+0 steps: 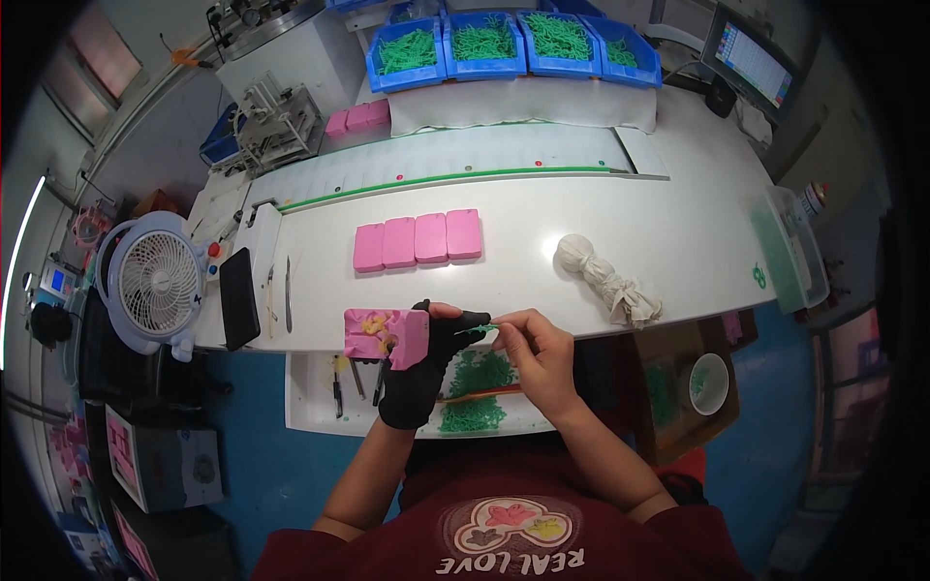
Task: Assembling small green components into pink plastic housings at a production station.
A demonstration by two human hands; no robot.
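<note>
My left hand, in a black glove with bare fingertips showing, grips a pink rubber mold over the table's front edge. The mold's hollowed face is turned up, with yellowish patches in it. A dark, thin tool or strip lies against its lower side, partly hidden by the glove. My right hand is bare and pinches a small, thin green piece beside the left fingertips. Below both hands, an open drawer holds heaps of green pieces, an orange-brown stick and several slim tools.
Several pink blocks stand in a row on the white table. A tied cream cloth bundle lies to the right. Blue bins of green pieces stand at the back. A fan and a black phone-like slab are left.
</note>
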